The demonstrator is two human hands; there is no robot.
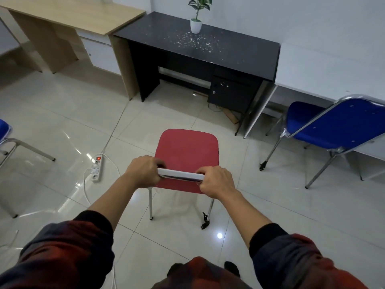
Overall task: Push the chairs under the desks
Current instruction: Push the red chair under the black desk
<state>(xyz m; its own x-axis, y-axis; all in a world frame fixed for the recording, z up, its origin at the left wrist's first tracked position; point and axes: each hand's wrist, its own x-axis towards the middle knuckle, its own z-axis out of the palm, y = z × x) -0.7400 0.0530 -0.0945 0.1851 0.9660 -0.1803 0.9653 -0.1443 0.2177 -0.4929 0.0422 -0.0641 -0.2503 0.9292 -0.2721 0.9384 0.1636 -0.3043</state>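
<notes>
A red chair (187, 149) with chrome legs stands on the tiled floor in front of me, its seat facing a black desk (239, 53). My left hand (143, 172) and my right hand (216, 181) both grip the chrome top bar of its backrest, one at each end. The chair stands well short of the black desk's knee opening. A blue chair (341, 126) sits at the right, partly under a white desk (325, 69). Another blue chair (5, 130) shows at the left edge. A light wooden desk (68, 15) stands at the far left.
A white power strip (96, 168) with a lit red switch lies on the floor left of the red chair, its cables trailing across the tiles. A potted plant (196, 21) stands on the black desk, with small white flecks scattered near it. A drawer unit fills the black desk's right side.
</notes>
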